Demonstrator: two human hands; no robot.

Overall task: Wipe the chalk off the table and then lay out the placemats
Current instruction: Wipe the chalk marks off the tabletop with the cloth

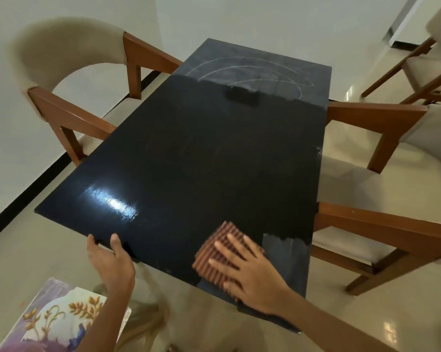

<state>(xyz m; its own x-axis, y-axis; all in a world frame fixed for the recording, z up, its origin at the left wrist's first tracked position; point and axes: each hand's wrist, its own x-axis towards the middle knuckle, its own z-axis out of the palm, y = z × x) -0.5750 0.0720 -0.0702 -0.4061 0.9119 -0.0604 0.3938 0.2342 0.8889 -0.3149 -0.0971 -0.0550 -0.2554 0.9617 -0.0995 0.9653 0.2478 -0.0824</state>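
On the near right part of the black table (189, 153), the right hand (250, 273) presses flat with spread fingers on a brown striped cloth (214, 252), the left hand (110, 260) grips the near edge, and curved chalk lines (252, 72) remain at the far end.

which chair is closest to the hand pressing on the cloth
The chair on the right side nearest the camera: its wooden arm sits just beyond the right hand on the cloth.

bare forearms, left hand (110, 260), right hand (250, 278), sleeveless
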